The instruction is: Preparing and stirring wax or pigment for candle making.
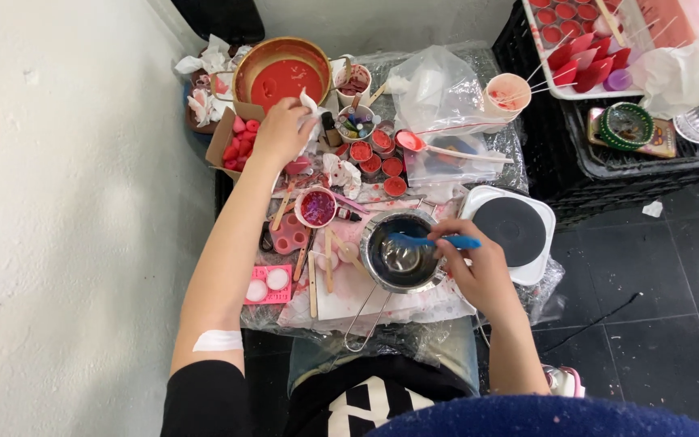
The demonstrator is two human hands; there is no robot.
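The left hand (282,129) stretches far forward, fingers pinched on a white tissue (311,109) at the rim of the one red-filled round pan (282,71). Right hand (472,257) bends inward, fingers clamped on one blue spatula (430,240) dipping into one steel pot (400,252).

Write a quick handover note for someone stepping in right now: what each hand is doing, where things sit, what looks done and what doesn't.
Left hand: holds a white tissue at the rim of the gold bowl with red wax, far left of the table.
Right hand: grips a blue spatula, its tip inside the steel pot at the near edge.
Hot plate sits right of the pot, nothing on it.
Done: small red-filled cups stand mid-table.
Left: the pot looks nearly scraped out; the bowl holds wax.
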